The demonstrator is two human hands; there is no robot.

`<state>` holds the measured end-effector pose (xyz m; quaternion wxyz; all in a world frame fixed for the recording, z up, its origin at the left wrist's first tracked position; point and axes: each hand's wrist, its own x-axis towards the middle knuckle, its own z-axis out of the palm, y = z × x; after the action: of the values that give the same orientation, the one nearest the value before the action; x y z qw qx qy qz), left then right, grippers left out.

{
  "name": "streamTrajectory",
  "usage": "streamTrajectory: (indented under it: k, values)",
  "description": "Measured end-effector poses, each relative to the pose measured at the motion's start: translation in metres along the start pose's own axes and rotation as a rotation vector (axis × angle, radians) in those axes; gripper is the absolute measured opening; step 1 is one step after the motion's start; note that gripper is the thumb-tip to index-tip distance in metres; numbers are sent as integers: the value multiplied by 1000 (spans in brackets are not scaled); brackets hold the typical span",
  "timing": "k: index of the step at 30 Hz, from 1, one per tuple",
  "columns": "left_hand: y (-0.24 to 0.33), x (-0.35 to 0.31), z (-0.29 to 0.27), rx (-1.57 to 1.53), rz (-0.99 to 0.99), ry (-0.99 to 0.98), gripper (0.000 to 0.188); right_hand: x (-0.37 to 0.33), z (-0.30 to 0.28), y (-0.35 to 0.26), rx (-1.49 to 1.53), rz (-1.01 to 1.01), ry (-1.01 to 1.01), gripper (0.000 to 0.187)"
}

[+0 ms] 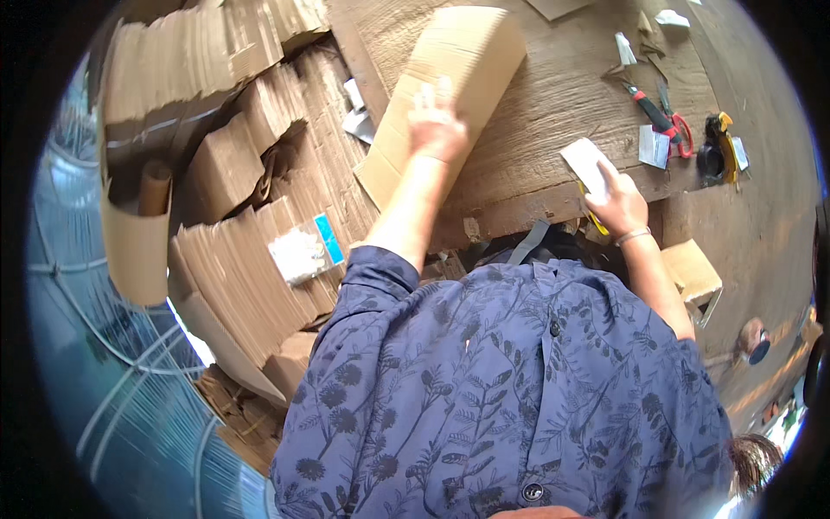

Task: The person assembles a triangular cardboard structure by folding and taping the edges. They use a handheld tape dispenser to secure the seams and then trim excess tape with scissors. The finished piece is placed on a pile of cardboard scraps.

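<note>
My left hand [437,130] lies flat with its fingers stretched out on a long piece of folded corrugated cardboard [462,65]. This cardboard slants across the wooden table [553,104]. In my right hand [621,206] is a white paper slip [585,164], held near the table's front edge. A narrow yellow object [596,222] shows just beside that hand; what it is I cannot make out. Right of the slip lie red-handled scissors [681,137], a red and black hand tool [647,111] and a small pale card [654,147].
Stacks of flat cardboard [229,268] crowd the left side, with a bag of small white pieces [298,257] on top. A black and yellow tape dispenser [716,154] stands at the right. An open small carton [692,272] sits beside my right forearm.
</note>
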<state>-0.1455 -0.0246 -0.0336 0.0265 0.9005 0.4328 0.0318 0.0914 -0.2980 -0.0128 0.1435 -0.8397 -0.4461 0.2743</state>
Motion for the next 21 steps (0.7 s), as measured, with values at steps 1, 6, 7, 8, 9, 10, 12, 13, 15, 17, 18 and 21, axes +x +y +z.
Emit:
streamTrajectory:
  k: [1, 6, 7, 8, 9, 10, 12, 13, 15, 17, 18, 21]
  values:
    - [43, -13, -10, 21, -62, -30, 75, -8, -5, 13, 11, 11, 23, 69]
    - [41, -67, -29, 116, 78, 20, 85, -38, -40, 34, 43, 35, 116, 74]
    - [15, -81, -31, 115, -24, 30, 91, -43, -35, 31, 34, 13, 142, 75]
    - [4, -90, -34, 118, -125, 38, 97, -48, -37, 39, 30, -10, 166, 77]
    - [-1, -99, -35, -27, -181, 24, 100, -51, -39, 44, 31, -15, 178, 77]
    - [-2, -107, -34, -171, -235, 11, 104, -54, -41, 48, 46, -25, 188, 77]
    - [5, -122, -40, -386, -297, -286, 92, -59, -43, 54, 88, -52, 209, 77]
    - [-3, -135, -28, -464, -241, -429, 87, -65, -44, 57, 110, -57, 205, 77]
    - [-4, -161, -20, -610, -189, -464, 72, -77, -41, 52, 125, -107, 267, 78]
    - [16, -190, -18, -592, -181, -223, 55, -86, -43, 55, 148, -146, 283, 79]
    - [20, -190, -15, -563, -149, -161, 52, -91, -43, 54, 168, -182, 301, 81]
    - [21, -188, -13, -441, -88, -31, 40, -99, -44, 42, 212, -282, 319, 85]
